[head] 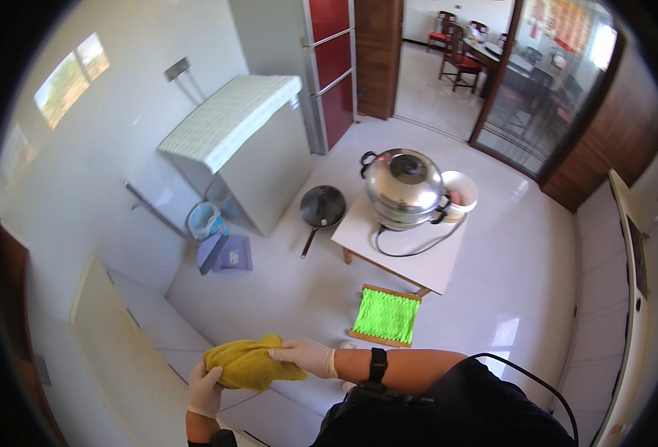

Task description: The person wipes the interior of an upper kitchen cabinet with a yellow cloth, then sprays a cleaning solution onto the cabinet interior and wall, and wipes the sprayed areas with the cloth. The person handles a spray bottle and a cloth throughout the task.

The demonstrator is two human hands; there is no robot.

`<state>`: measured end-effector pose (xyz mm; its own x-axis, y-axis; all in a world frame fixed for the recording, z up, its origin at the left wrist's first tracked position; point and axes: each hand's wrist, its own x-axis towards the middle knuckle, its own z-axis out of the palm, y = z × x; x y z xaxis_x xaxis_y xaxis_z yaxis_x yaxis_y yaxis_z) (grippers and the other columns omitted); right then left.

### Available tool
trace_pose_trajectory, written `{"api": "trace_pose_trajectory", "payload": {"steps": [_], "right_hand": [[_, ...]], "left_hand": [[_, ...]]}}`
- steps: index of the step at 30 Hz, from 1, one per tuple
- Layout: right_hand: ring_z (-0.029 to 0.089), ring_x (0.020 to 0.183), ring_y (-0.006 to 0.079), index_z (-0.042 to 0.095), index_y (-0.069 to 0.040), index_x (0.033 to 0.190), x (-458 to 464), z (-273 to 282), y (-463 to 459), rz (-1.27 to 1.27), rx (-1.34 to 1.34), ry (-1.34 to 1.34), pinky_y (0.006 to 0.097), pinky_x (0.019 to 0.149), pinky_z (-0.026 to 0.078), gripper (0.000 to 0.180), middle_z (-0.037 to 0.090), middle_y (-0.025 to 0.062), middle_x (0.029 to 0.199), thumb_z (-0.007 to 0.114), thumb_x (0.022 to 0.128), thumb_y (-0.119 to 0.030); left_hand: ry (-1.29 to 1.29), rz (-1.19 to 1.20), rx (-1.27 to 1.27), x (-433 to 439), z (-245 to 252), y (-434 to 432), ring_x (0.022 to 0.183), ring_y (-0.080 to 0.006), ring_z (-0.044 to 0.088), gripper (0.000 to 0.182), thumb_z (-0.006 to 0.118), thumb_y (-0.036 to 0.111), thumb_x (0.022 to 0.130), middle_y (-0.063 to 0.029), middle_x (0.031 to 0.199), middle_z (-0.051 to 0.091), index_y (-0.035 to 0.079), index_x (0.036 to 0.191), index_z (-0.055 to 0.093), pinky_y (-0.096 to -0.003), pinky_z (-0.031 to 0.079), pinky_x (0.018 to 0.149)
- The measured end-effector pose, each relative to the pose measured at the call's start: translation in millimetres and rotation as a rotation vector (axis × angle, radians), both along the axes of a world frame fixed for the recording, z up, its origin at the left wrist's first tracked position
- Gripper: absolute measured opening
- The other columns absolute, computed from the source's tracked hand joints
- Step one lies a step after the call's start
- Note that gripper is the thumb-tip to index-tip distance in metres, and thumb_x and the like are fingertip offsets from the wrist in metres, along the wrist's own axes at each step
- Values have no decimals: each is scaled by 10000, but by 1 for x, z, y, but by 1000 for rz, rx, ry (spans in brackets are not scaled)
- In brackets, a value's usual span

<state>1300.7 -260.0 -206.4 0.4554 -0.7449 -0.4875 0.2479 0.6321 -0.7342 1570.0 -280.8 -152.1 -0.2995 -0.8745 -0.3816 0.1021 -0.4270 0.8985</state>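
Note:
A crumpled yellow cloth (251, 363) is stretched between my two gloved hands near the bottom of the view, at the edge of the counter. My left hand (205, 388) grips its left end, with the thumb on top. Over the cloth's upper right part lies my right hand (306, 356), its fingers pinching the fabric. Both hands wear thin whitish gloves. Part of the cloth hangs below my right hand.
A pale counter (97, 346) runs along the left. On a low table (357, 240) stand a lidded steel steamer pot (404, 187) and a white bucket (466, 190). A green woven stool (386, 315), a frying pan (322, 207) and a purple dustpan (237, 254) are on the floor.

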Motion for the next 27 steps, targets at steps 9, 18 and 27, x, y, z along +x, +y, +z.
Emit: {"api": "trace_pose_trajectory", "payload": {"steps": [9,18,27], "right_hand": [[571,780,39,739,-57,1058,-92,50,41,-210,-215,27,229,737,488,339,695,-34,853,646,973,-372],[620,977,112,673,-11,1203,-238,61,113,-564,-209,301,276,902,495,421,704,52,1068,642,973,-362],[649,990,140,634,6,1223,-278,65,236,-1229,-142,-17,292,916,512,370,690,72,1117,599,1001,-287]], "left_hand": [[-241,-147,-95,-77,1,-20,993,-216,658,301,546,65,887,-101,1123,660,-32,1165,606,-366,542,859],[61,-536,-156,-274,8,-53,1058,-244,646,279,468,82,1012,-124,1194,634,-30,1257,541,-370,519,940],[101,-1142,-101,-444,-2,-37,1025,-241,672,313,555,71,967,-119,1188,655,-26,1265,559,-376,555,898]]}}
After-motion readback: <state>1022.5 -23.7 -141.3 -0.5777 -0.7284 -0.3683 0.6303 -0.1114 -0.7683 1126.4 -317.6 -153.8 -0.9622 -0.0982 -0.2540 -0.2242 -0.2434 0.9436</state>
